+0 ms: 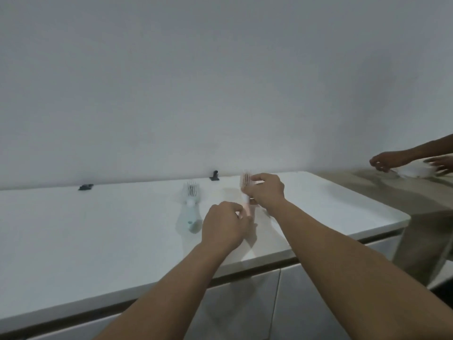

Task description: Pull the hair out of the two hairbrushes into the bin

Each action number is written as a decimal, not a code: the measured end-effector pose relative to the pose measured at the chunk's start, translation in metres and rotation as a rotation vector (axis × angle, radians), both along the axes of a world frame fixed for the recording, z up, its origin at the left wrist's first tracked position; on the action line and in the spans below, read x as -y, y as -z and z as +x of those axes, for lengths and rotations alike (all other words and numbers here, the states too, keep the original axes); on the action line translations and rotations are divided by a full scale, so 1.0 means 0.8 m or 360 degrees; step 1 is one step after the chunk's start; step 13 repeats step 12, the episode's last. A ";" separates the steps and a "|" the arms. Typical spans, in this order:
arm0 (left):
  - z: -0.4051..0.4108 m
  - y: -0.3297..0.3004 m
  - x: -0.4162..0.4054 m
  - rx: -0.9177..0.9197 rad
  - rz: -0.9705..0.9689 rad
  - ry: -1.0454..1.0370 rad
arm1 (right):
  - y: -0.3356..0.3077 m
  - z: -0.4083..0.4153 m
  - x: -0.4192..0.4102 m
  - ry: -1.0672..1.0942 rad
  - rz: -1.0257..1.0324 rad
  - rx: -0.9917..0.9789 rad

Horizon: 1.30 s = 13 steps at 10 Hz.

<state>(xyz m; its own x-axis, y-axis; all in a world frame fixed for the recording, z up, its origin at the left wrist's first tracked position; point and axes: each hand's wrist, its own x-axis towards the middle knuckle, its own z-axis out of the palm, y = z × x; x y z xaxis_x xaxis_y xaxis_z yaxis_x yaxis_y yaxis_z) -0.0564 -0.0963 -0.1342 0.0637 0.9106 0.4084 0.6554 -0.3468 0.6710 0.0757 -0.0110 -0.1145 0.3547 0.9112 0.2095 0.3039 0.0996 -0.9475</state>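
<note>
A pink hairbrush (pixel 245 180) is held just above the white countertop (pixel 98 229), bristle head pointing away from me. My left hand (pixel 224 225) grips its handle at the near end. My right hand (pixel 266 191) closes its fingers around the bristle head from the right side. A pale green hairbrush (pixel 191 209) lies flat on the counter just left of my hands, untouched. The picture is blurred, so hair in the bristles cannot be made out. No bin is in view.
Two small dark objects (pixel 85 187) (pixel 214 175) sit at the back of the counter by the wall. At the far right, another person's hands (pixel 382 160) hold a white object (pixel 414 171) over a beige surface. White cabinet doors (pixel 245 303) run below the counter edge.
</note>
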 end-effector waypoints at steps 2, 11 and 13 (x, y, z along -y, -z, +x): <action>0.000 0.006 -0.011 -0.0041 0.0008 -0.0009 | 0.015 0.001 -0.008 0.0068 -0.0005 0.0186; 0.002 0.004 0.039 -0.0547 -0.0134 -0.0136 | 0.029 0.044 0.080 -0.0132 -0.0397 0.1653; 0.004 0.013 0.053 -0.0710 -0.0051 -0.0172 | 0.035 0.047 0.089 -0.0140 -0.0412 0.1782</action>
